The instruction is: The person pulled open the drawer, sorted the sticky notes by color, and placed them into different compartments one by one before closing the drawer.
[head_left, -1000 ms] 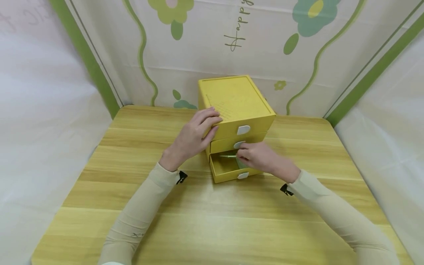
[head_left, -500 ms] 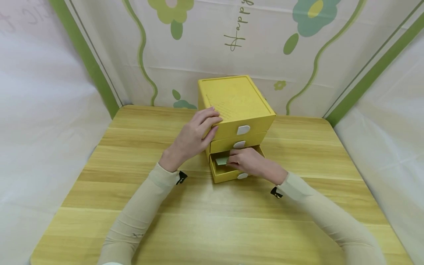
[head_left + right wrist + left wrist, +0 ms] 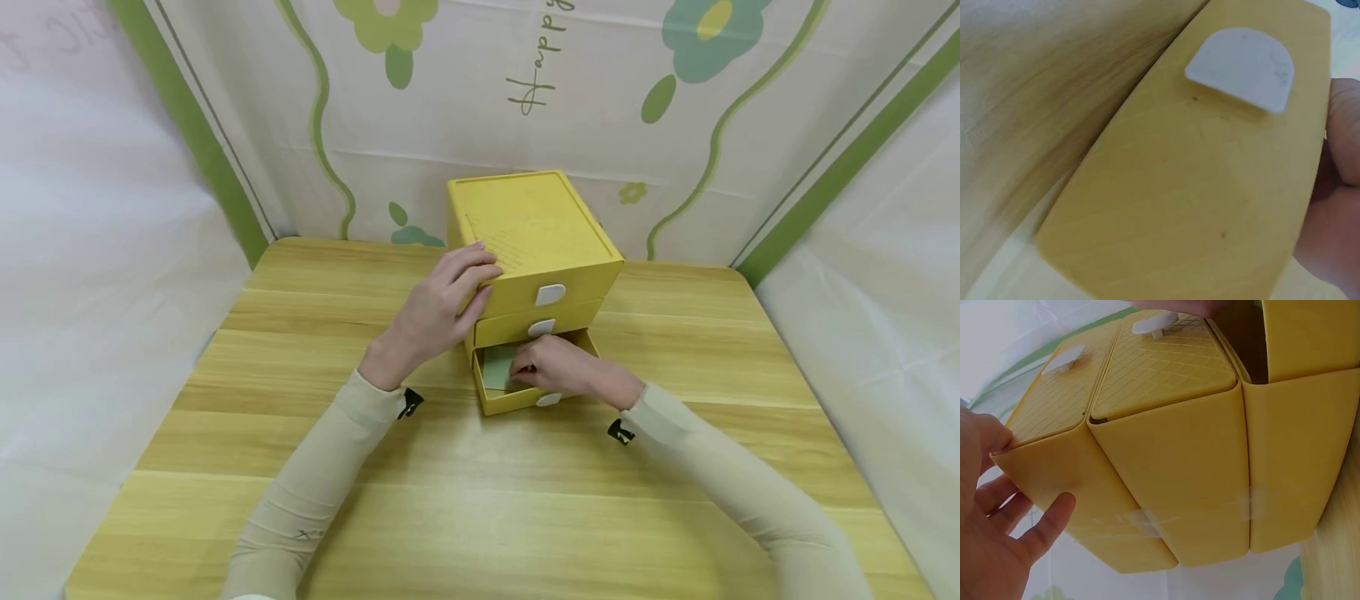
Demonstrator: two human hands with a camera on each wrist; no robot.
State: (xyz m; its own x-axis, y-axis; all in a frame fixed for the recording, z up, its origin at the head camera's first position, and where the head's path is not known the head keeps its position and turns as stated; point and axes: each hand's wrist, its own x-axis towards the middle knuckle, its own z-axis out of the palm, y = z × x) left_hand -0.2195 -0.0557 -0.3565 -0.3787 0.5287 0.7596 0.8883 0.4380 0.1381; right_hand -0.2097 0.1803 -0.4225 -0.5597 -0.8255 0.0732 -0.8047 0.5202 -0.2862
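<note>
A yellow three-tier drawer cabinet [image 3: 536, 221] stands at the back of the table, its bottom drawer [image 3: 517, 403] pulled out. My left hand [image 3: 438, 304] holds the cabinet's upper left corner, fingers over the top and thumb lower down. In the left wrist view, the cabinet's side panel [image 3: 1172, 475] shows beside that hand. Inside the bottom drawer lies a pale green card [image 3: 498, 368]. My right hand [image 3: 558, 365] reaches in from the right, its bent fingers pinching the card's right part. In the right wrist view, the drawer front hides most of that hand.
White tabs serve as pulls on the top drawer [image 3: 551, 294], middle drawer [image 3: 573, 315] and bottom drawer. The wooden table [image 3: 450, 508] extends in front and to both sides. Behind it hangs a flower-printed curtain [image 3: 480, 108].
My right hand has moved left and down into the bottom drawer with the green card. The card, edge-on before, now lies nearly flat inside. The left hand has stayed still.
</note>
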